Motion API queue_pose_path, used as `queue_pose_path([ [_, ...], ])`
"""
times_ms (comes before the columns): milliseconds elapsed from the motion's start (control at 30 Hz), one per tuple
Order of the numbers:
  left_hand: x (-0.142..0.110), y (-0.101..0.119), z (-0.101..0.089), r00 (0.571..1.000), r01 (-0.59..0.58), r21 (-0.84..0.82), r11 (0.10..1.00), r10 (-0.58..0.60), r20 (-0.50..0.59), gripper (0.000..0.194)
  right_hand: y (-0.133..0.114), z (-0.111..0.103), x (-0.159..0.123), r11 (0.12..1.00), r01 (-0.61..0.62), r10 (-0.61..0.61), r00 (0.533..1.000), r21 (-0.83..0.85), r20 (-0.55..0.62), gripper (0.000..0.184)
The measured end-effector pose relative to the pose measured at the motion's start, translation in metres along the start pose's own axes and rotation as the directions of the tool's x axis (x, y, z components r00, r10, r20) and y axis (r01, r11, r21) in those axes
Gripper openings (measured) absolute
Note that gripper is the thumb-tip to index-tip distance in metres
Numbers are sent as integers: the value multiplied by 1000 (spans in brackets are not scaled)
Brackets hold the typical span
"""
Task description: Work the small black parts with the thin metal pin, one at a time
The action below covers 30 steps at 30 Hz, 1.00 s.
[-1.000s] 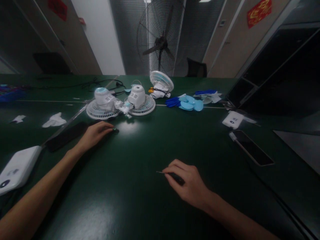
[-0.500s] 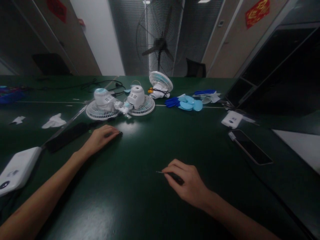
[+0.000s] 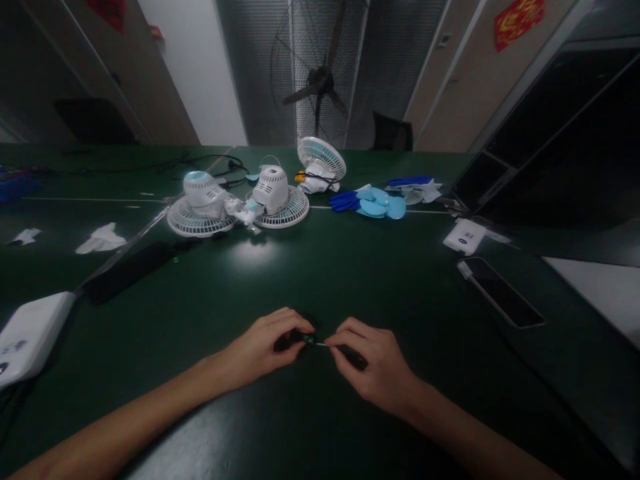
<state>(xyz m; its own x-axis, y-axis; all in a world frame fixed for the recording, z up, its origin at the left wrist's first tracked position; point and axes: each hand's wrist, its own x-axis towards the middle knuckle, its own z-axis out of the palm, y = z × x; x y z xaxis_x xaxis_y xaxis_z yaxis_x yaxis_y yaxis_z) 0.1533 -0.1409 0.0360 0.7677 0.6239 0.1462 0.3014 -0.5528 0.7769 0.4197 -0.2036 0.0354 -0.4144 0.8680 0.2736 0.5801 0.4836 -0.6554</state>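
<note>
Green table [image 3: 400,280] beneath both my hands. White fans [image 3: 201,203] beyond them, toward far edge. My left hand [image 3: 273,343]: fingers pinched on small green part [image 3: 309,339], between hands. My right hand [image 3: 367,360]: fingers closed on dark handle [image 3: 354,357]; thin metal shaft [image 3: 321,345] points at green part; contact unclear.

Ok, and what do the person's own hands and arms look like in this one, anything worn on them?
Both the left hand and the right hand are bare, with no gloves. No sleeve, watch or bracelet shows on either forearm as far as it is in view. The picture is too dim to make out any small markings.
</note>
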Motion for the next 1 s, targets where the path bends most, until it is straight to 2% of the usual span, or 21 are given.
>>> queue_pose_path([
  [200, -1, -3, -2, 1000, -13, 7, 1000, 13, -17, 29, -4, -2, 2, 999, -23, 22, 1000, -23, -2, 19],
  [467, -3, -2, -2, 999, 22, -16, 1000, -21, 32, 29, -2, -2, 1, 999, 14, -13, 1000, -34, 10, 19],
  [700, -2, 0, -1, 1000, 4, -8, 1000, -4, 24, 34, -1, -2, 2, 998, 12, -11, 1000, 67, -9, 21],
  [1000, -2, 2, -2, 998, -60, 17, 998, 59, 34, 38, -2, -1, 1, 1000, 7, -7, 1000, 26, -15, 19],
])
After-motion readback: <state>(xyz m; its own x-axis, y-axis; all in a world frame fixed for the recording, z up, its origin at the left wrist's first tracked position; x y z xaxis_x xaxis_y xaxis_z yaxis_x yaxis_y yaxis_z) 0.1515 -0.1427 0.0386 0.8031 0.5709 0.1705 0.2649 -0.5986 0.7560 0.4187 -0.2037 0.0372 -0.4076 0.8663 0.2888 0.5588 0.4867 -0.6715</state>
